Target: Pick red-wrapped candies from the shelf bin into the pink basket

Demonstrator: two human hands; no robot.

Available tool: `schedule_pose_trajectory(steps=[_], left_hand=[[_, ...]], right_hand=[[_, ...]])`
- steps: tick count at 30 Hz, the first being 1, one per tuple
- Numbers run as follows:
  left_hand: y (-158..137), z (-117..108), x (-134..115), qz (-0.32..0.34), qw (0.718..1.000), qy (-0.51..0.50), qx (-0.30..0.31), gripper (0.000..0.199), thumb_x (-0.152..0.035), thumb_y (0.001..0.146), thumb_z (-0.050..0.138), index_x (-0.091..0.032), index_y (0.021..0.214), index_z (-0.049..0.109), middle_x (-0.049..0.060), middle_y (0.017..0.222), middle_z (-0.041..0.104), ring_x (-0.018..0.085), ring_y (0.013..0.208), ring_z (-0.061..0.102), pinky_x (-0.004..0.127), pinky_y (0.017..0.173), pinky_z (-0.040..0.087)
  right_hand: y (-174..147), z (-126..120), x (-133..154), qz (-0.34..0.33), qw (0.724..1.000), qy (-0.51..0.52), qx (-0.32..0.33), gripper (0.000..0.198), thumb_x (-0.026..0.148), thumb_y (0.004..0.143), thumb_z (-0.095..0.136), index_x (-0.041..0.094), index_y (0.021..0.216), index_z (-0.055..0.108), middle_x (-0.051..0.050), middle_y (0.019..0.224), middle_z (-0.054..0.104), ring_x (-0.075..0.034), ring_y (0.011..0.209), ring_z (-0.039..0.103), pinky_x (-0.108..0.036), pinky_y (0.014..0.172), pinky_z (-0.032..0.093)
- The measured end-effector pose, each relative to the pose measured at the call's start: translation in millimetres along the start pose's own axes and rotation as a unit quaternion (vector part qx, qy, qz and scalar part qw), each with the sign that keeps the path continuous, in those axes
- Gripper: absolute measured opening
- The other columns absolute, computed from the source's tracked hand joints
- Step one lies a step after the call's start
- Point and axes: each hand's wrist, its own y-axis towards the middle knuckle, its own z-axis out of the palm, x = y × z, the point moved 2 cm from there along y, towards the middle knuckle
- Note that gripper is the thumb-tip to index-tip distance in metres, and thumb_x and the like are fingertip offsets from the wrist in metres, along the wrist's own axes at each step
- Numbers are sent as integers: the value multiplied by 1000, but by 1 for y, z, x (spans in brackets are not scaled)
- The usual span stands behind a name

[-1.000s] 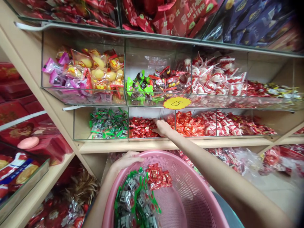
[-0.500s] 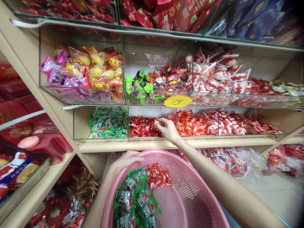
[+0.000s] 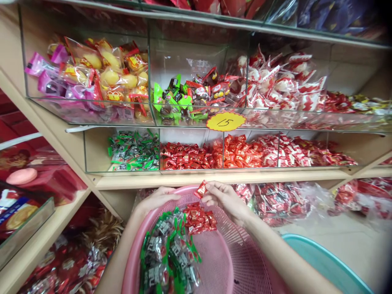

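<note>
My left hand point(image 3: 157, 199) grips the far left rim of a pink plastic basket point(image 3: 130, 249). Between thumb and fingers, my right hand point(image 3: 225, 200) pinches a small red wrapped candy point(image 3: 201, 189) above the basket's far side. Inside the basket, a heap of green-and-clear wrapped candies point(image 3: 171, 253) lies on the left, touching a small pile of red wrapped candies point(image 3: 199, 218). Beyond the hands, a shelf compartment holds similar red candies point(image 3: 186, 156).
Glass-fronted shelves hold green candies point(image 3: 134, 151), orange-red candies point(image 3: 241, 151) and larger wrapped sweets point(image 3: 104, 73). A yellow price tag point(image 3: 226, 121) reads 15. Below the wooden shelf edge point(image 3: 214, 177) lie bagged candies point(image 3: 278, 200). A teal tub rim point(image 3: 321, 249) shows at lower right.
My right hand has drawn back from the red candy compartment to above the basket, with a red candy in its fingers. My left hand stays on the rim. The view has shifted slightly.
</note>
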Motion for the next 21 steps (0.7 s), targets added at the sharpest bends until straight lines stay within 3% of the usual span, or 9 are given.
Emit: schedule_pose_trajectory(steps=[5,8,11,13,17,21], left_hand=[[-1,1,-2,9,1000,4,12,34,-39,71,58,-12,89,66,1,76,63,14,65,51,21,60,38],[-3,1,-3,-5,1000,-10,5,35,-41,70,58,-13,90,66,1,76,64,14,64,52,22,59,39],[-4,2,-3,-23,999,-19,-10,37,-42,67,60,-14,91,66,1,77,65,15,66,54,22,59,39],[-5,2,-4,-35,999,-29,-12,38,-43,66,61,-14,90,66,2,76,65,15,66,54,22,58,39],[-6,3,-5,-38,998,-44,-11,40,-44,65,62,-13,90,65,2,76,65,15,64,54,22,56,39],[-6,3,-4,-37,998,-54,-6,41,-43,67,61,-14,95,64,1,76,64,14,63,53,22,56,39]], right_hand=[[-4,-6,-21,27,999,15,-7,22,35,70,64,17,79,54,2,65,61,-8,57,63,-16,52,48],[-7,-6,-27,29,998,52,-9,22,33,71,64,18,84,54,0,77,63,-11,69,65,-20,64,52],[-11,-2,-25,-15,997,75,-5,24,30,71,65,19,89,55,-2,90,62,-16,89,62,-30,85,47],[-14,1,-24,-42,997,67,-5,23,29,71,65,19,89,56,-2,93,61,-17,94,60,-34,91,44],[-18,2,-23,-96,995,-10,-19,18,32,75,60,19,88,57,-5,107,58,-17,97,57,-35,88,45],[-21,1,-25,-144,985,-93,-18,27,28,75,60,22,100,54,-6,118,52,-17,99,54,-35,84,46]])
